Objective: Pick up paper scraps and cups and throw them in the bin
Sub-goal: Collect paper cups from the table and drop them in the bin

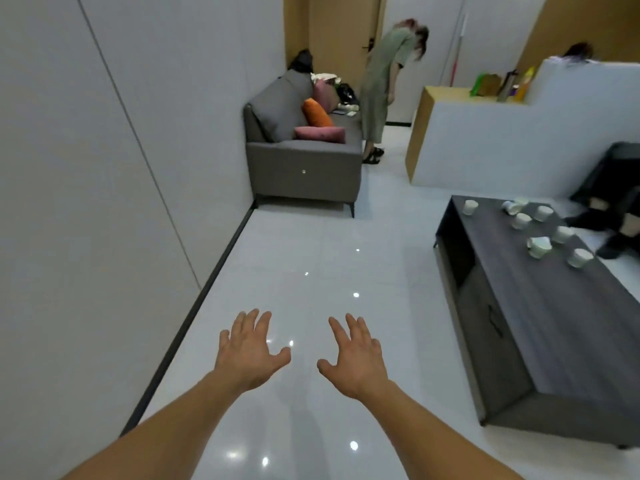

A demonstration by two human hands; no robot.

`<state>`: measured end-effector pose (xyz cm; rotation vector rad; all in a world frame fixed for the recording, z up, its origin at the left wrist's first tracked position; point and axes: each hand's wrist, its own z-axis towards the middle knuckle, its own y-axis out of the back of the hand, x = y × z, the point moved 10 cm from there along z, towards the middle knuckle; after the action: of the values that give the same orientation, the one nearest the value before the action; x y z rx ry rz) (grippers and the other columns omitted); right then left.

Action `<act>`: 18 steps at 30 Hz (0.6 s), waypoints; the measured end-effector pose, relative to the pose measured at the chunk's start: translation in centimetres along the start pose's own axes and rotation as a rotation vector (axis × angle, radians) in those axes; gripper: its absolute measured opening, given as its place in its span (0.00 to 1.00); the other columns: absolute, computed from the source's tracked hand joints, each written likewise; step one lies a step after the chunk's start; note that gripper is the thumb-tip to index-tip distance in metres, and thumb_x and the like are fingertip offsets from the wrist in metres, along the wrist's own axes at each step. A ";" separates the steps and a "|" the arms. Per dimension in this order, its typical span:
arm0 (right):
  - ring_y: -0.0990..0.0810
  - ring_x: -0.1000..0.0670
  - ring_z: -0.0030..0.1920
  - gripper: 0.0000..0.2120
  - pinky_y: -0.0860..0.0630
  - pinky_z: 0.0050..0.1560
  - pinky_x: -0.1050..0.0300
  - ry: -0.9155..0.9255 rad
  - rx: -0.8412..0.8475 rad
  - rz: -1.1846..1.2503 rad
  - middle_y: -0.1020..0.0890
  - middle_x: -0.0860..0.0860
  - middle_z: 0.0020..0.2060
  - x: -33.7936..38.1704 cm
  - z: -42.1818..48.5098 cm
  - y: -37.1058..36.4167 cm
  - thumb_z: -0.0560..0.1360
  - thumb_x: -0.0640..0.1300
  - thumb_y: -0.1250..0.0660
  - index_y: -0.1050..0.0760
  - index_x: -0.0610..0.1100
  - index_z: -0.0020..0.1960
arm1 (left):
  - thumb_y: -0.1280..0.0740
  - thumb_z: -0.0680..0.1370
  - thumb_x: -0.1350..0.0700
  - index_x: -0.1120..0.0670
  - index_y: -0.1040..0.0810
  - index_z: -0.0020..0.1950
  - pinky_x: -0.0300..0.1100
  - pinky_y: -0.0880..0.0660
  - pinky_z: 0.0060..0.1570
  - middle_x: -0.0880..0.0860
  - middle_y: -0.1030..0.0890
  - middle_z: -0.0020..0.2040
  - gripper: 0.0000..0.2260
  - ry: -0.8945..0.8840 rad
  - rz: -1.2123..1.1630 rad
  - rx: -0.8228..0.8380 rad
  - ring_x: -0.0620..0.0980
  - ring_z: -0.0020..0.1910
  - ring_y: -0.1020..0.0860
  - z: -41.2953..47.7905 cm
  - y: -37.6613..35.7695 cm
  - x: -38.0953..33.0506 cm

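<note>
Glossy white floor (311,254) stretches ahead, with a grey sofa (304,157) far against the left wall. Nearby, the left hand (247,355) and right hand (356,362) hover apart above it, fingers spread, holding nothing. White cups (580,258), some tipped over, sit scattered on the dark counter (554,323) at right.

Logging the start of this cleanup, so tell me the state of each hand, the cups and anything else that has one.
left hand: open, fingers spread, empty
right hand: open, fingers spread, empty
paper cups: most upright on the coffee table
tipped cup: on its side among them
door: appears closed
</note>
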<state>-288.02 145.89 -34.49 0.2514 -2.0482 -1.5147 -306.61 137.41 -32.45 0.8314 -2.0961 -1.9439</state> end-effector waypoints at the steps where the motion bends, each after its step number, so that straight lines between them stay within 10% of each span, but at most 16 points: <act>1: 0.63 0.46 0.78 0.40 0.53 0.75 0.41 -0.033 -0.004 0.012 0.58 0.49 0.79 -1.9 0.5 0.6 0.76 0.64 0.42 0.59 0.56 0.79 | 0.44 0.72 0.31 0.47 0.51 0.78 0.55 0.52 0.74 0.50 0.51 0.79 0.40 -0.036 0.009 0.009 0.52 0.78 0.55 1.4 -0.3 -2.1; 18: 0.63 0.46 0.78 0.40 0.55 0.76 0.41 -0.561 -0.114 0.084 0.59 0.50 0.79 -27.6 16.7 11.7 0.77 0.62 0.40 0.60 0.56 0.79 | 0.43 0.72 0.32 0.49 0.49 0.78 0.54 0.49 0.73 0.51 0.48 0.79 0.40 -0.568 0.038 0.183 0.52 0.77 0.54 29.6 -6.4 -31.3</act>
<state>-272.44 176.43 -36.06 -0.3400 -2.3349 -1.7840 -292.86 178.66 -35.02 0.2694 -2.6003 -2.1801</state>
